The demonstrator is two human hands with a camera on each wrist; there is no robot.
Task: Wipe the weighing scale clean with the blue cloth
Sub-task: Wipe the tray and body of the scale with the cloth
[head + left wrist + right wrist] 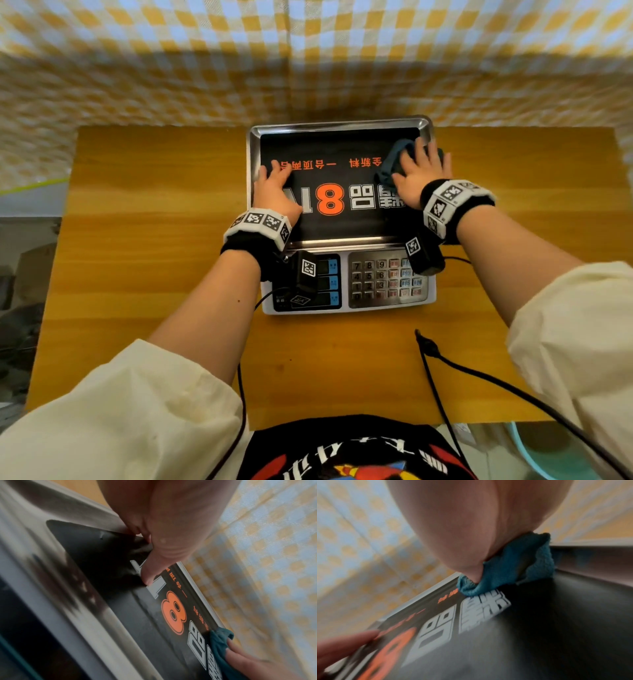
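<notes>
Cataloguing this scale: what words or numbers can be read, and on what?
"8", orange: sticker on the scale pan.
"品", white: same sticker.
"全新料" and "一台顶两", orange: same sticker.
"1" to "9": keypad.
Display labels, shirt print: too blurred.

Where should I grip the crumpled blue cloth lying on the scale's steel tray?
Its bunched middle, from above, palm down, where the right hand rests: the crumpled blue cloth lies heaped near the steel tray's far right corner, with raised folds to gather.

Wooden table, orange-brown grain, weighing scale standing on it toward the far edge
</notes>
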